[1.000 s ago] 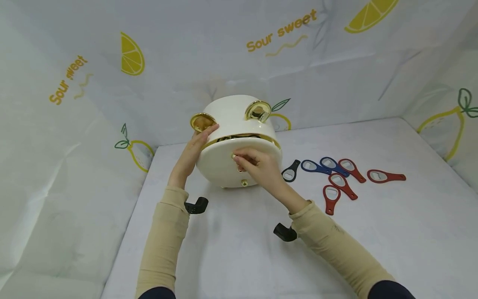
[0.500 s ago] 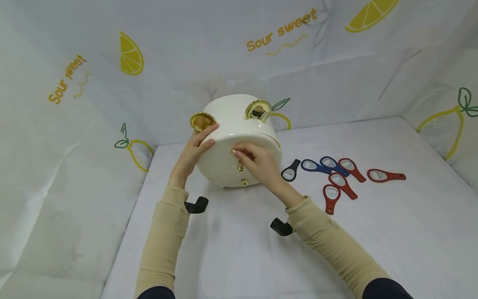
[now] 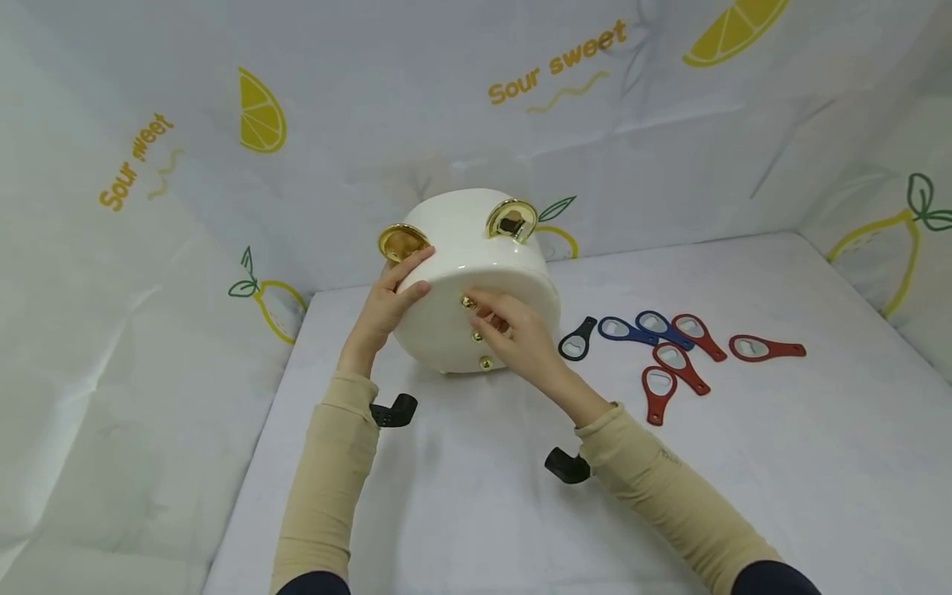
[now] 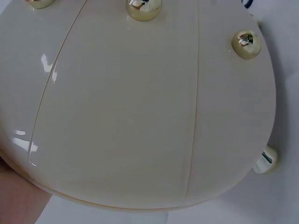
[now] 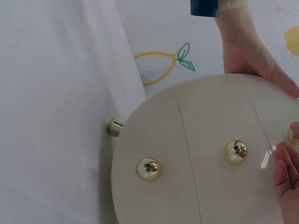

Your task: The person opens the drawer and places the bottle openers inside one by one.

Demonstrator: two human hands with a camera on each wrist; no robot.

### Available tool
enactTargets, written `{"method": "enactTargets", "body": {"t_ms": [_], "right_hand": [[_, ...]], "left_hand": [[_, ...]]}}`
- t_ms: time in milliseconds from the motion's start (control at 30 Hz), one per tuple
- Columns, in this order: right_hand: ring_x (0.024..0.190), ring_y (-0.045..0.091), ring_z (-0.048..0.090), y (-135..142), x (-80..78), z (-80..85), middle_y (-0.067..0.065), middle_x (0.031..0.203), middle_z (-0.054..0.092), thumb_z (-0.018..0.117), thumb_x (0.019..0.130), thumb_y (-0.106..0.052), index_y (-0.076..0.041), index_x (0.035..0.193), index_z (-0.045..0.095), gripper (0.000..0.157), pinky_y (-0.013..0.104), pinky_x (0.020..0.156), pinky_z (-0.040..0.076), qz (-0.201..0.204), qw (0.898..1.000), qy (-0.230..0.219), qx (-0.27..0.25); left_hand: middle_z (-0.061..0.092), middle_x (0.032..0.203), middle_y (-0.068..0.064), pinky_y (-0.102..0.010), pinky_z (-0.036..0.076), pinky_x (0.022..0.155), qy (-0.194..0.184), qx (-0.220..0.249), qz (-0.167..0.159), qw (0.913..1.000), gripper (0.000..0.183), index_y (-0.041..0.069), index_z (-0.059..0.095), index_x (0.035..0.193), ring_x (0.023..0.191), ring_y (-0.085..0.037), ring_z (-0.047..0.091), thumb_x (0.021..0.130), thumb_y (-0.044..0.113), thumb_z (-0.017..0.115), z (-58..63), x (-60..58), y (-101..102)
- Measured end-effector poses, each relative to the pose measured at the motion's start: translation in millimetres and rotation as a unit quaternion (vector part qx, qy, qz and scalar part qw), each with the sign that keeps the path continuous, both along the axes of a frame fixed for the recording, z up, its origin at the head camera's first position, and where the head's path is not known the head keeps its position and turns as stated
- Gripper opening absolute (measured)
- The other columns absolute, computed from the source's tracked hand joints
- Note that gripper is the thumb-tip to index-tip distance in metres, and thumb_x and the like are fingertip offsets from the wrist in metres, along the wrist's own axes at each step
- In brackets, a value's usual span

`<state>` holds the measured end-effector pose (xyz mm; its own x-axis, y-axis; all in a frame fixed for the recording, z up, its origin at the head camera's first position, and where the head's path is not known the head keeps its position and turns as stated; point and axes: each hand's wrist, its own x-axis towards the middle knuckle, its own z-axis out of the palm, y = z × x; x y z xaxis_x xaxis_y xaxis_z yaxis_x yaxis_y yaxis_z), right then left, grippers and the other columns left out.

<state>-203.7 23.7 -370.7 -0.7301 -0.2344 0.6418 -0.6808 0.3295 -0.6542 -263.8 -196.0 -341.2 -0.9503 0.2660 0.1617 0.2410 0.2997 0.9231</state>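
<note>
A glossy white storage box (image 3: 431, 330) has gold bear-like ears and three gold knobs down its front. Seams on the front in the left wrist view mark its drawers, and the top drawer (image 5: 282, 116) is flush with the body. My left hand (image 3: 379, 310) rests against the box's left side, fingers stretched up beside the left ear (image 3: 402, 241) and thumb lying on the front. Beside the top knob (image 3: 468, 302) is my right hand (image 3: 521, 330), its fingers loosely bent and apart from the thumb. That knob shows between the fingertips, unpinched.
Right of the box lie several bottle openers: a black one (image 3: 577, 339), blue ones (image 3: 626, 330) and red ones (image 3: 766, 349). A white cloth with lemon prints hangs behind and at the sides. Black camera mounts (image 3: 567, 466) stick out from the wrists.
The top drawer, slightly ajar a second ago, has gone in flush. My left thumb has come onto the front. My right fingers have let go of the top knob.
</note>
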Motion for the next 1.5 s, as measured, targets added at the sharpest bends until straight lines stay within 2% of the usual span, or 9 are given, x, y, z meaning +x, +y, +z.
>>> {"method": "enactTargets", "body": {"t_ms": [100, 233, 367, 500, 733, 900, 1067, 1300, 1500], "right_hand": [[0.072, 0.014, 0.056, 2.1, 1.1, -7.2, 0.009, 0.088, 0.063, 0.064, 0.086, -0.007, -0.006, 0.127, 0.058, 0.041, 0.023, 0.065, 0.048, -0.009, 1.000, 0.004, -0.001], [0.070, 0.014, 0.055, 3.2, 2.5, -20.2, 0.010, 0.086, 0.061, 0.064, 0.086, -0.005, -0.008, 0.130, 0.054, 0.045, 0.022, 0.064, 0.047, -0.001, 0.999, -0.021, -0.026], [0.071, 0.015, 0.055, 3.7, 3.6, -31.3, 0.011, 0.085, 0.061, 0.063, 0.086, -0.003, -0.005, 0.123, 0.055, 0.039, 0.022, 0.064, 0.046, 0.009, 0.998, -0.048, -0.043], [0.072, 0.016, 0.057, 4.0, 3.6, -39.1, 0.011, 0.083, 0.063, 0.063, 0.086, -0.003, -0.004, 0.113, 0.059, 0.028, 0.021, 0.064, 0.047, -0.001, 0.997, -0.074, -0.039], [0.078, 0.019, 0.066, 0.0, 0.4, -50.3, 0.011, 0.091, 0.070, 0.066, 0.086, -0.013, -0.006, 0.103, 0.062, 0.019, 0.023, 0.069, 0.053, -0.005, 0.991, -0.127, -0.028], [0.075, 0.020, 0.066, -3.2, -0.9, -50.8, 0.011, 0.091, 0.071, 0.066, 0.086, -0.013, -0.006, 0.098, 0.063, 0.014, 0.023, 0.068, 0.053, -0.002, 0.989, -0.140, -0.054], [0.074, 0.023, 0.066, -4.8, 0.1, -50.2, 0.014, 0.090, 0.070, 0.066, 0.086, -0.012, -0.003, 0.097, 0.064, 0.015, 0.021, 0.067, 0.052, 0.002, 0.986, -0.151, -0.068], [0.072, 0.031, 0.065, -5.1, 19.4, -21.2, 0.021, 0.088, 0.069, 0.064, 0.085, 0.000, 0.006, 0.096, 0.061, 0.013, 0.019, 0.065, 0.049, 0.000, 0.985, -0.164, -0.056], [0.073, 0.034, 0.066, -3.9, 7.9, -45.2, 0.018, 0.089, 0.069, 0.065, 0.086, -0.005, 0.003, 0.099, 0.063, 0.015, 0.019, 0.063, 0.050, 0.011, 0.983, -0.171, -0.060]], "left_hand": [[0.027, 0.147, 0.001, -0.048, 0.033, 0.099, 0.012, -0.003, 0.005, 0.9999, 0.077, 0.033, 0.050, 0.134, 0.126, -0.025, 0.033, 0.067, 0.068, 0.063, 1.4, -0.3, 1.8], [0.026, 0.148, 0.001, -0.048, 0.032, 0.100, 0.012, -0.003, 0.003, 0.9999, 0.079, 0.031, 0.049, 0.135, 0.128, -0.024, 0.031, 0.066, 0.069, 0.060, 1.8, -0.1, 2.5], [0.023, 0.149, 0.002, -0.049, 0.030, 0.102, 0.004, 0.001, -0.003, 1.0000, 0.075, 0.028, 0.047, 0.137, 0.130, -0.024, 0.028, 0.071, 0.063, 0.060, 0.3, -0.5, 1.1], [0.021, 0.151, -0.002, -0.050, 0.029, 0.103, -0.003, 0.005, -0.008, 1.0000, 0.070, 0.022, 0.045, 0.138, 0.131, -0.025, 0.026, 0.078, 0.055, 0.061, 0.1, -0.2, 1.2], [0.023, 0.150, 0.001, -0.049, 0.029, 0.103, -0.003, -0.004, -0.003, 1.0000, 0.075, 0.027, 0.046, 0.137, 0.131, -0.023, 0.027, 0.073, 0.062, 0.060, 0.4, 1.9, 1.7], [0.023, 0.150, 0.004, -0.050, 0.029, 0.103, 0.011, -0.007, -0.002, 0.9999, 0.072, 0.031, 0.047, 0.137, 0.132, -0.023, 0.027, 0.074, 0.064, 0.059, -0.2, 1.5, 1.7], [0.024, 0.149, 0.005, -0.049, 0.030, 0.102, 0.005, -0.001, -0.001, 1.0000, 0.070, 0.032, 0.048, 0.136, 0.131, -0.023, 0.029, 0.074, 0.063, 0.060, -0.4, 1.8, 1.6], [0.022, 0.150, 0.003, -0.049, 0.028, 0.104, -0.006, 0.001, -0.008, 1.0000, 0.069, 0.026, 0.047, 0.137, 0.132, -0.023, 0.027, 0.077, 0.058, 0.060, 7.7, 8.2, 3.3], [0.021, 0.151, -0.001, -0.048, 0.025, 0.107, -0.008, -0.001, -0.012, 0.9999, 0.073, 0.022, 0.045, 0.138, 0.133, -0.024, 0.026, 0.077, 0.058, 0.060, 20.0, 18.8, 7.0]]}}
